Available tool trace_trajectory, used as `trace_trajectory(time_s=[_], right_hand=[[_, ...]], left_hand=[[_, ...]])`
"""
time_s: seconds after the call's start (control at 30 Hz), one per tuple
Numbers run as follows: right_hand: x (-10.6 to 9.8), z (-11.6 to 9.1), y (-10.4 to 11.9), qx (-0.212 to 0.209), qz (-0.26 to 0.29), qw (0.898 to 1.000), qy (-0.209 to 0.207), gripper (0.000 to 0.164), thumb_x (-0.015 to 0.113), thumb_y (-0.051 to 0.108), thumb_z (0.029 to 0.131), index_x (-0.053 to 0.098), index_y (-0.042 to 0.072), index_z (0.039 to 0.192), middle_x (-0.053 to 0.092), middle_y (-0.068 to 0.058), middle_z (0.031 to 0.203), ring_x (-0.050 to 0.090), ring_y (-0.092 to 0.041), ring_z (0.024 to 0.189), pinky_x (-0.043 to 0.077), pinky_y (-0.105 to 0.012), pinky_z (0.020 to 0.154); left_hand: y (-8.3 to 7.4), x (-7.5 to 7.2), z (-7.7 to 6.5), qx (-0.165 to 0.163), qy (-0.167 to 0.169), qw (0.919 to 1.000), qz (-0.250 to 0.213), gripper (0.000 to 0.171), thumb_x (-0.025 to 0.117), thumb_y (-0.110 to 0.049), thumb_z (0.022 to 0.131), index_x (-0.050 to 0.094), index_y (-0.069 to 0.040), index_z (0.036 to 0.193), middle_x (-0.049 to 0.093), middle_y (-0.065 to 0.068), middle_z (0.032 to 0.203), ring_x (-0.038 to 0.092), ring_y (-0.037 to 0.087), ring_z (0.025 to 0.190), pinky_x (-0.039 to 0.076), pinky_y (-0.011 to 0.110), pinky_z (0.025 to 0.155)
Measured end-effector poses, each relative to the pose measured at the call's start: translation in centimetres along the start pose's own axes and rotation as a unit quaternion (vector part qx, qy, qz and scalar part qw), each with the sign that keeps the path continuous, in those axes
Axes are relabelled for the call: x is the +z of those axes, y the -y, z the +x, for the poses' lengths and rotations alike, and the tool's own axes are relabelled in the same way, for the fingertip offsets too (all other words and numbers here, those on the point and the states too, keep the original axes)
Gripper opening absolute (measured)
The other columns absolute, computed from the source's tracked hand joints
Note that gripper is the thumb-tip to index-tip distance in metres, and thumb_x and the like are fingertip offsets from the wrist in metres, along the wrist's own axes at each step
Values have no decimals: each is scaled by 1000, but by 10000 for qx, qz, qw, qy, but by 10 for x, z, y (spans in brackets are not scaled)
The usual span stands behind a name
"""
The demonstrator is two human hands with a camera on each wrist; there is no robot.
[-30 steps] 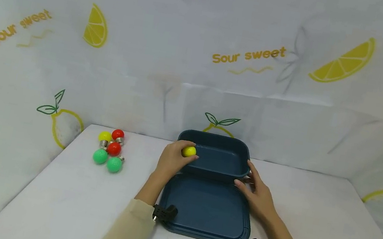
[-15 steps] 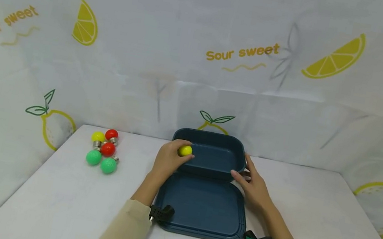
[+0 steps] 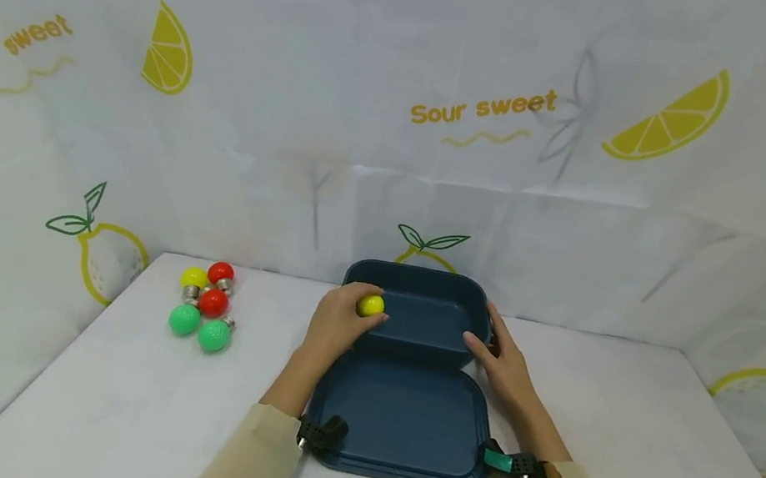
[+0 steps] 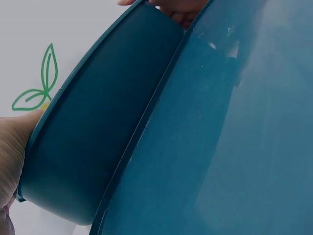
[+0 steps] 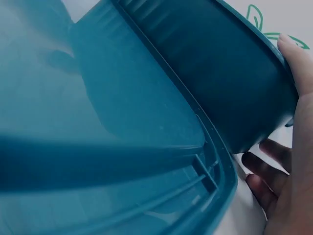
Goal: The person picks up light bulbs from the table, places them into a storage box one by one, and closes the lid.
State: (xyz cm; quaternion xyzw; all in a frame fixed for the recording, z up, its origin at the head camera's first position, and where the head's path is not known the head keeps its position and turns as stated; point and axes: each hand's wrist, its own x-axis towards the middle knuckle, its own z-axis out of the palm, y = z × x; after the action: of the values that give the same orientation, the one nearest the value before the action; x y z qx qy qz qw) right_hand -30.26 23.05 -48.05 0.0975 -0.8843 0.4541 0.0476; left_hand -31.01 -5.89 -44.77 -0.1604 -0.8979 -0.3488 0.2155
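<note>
A dark blue plastic box [image 3: 426, 322] stands at the back, with its matching flat lid [image 3: 401, 424] lying in front, against its near side. My left hand [image 3: 334, 322] pinches a yellow light bulb [image 3: 370, 305] between thumb and fingers, over the box's left end. Only the round globe of the bulb shows; its base is hidden. My right hand [image 3: 511, 375] grips the box's right end. In the right wrist view the thumb [image 5: 298, 61] lies at the box's rim, and the other fingers [image 5: 266, 171] curl by its lower corner. The left wrist view hides the bulb behind the box wall [image 4: 93, 122].
Several bulbs lie grouped at the back left of the white table: a yellow bulb [image 3: 194, 278], two red ones, including the nearer red bulb [image 3: 213, 303], and two green ones, including the right green bulb [image 3: 214, 336]. A lemon-printed cloth [image 3: 238, 198] hangs behind.
My right hand has shifted a little up and along the box's right end, its thumb now higher at the rim. The left hand keeps hold of the yellow bulb over the box.
</note>
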Motion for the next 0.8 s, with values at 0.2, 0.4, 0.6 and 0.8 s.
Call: trace_trajectory(time_s=[0.2,0.4,0.6,0.8], right_hand=[[-1,0,1,-106,0,9999,85,82,58,44,92,7,32,154,21,-14,159,44,-43,130,38,-61,102],[2,2,1,-57,58,9999,128,90,65,45,87,5,34,154,29,-19,154,48,-41,127,40,-61,100],[4,4,-2,-41,161,9998,126,89,64,45,88,5,38,153,32,-20,152,51,-39,125,44,-55,97],[3,3,0,8,134,9999,47,89,65,47,87,5,39,153,31,-19,153,49,-39,127,44,-55,98]], left_hand=[[-5,0,5,-188,212,9995,127,40,79,-28,79,69,-11,113,70,4,112,64,21,97,54,36,87],[-9,1,8,-403,409,9983,123,39,79,-28,79,70,-11,113,70,5,113,64,22,99,54,36,87],[-20,4,25,-727,1381,9871,370,43,78,-25,79,67,-9,118,68,7,116,64,22,97,55,34,82],[-25,15,54,-846,1980,9764,-157,54,76,-22,82,58,-10,131,64,9,123,63,21,99,55,31,83]])
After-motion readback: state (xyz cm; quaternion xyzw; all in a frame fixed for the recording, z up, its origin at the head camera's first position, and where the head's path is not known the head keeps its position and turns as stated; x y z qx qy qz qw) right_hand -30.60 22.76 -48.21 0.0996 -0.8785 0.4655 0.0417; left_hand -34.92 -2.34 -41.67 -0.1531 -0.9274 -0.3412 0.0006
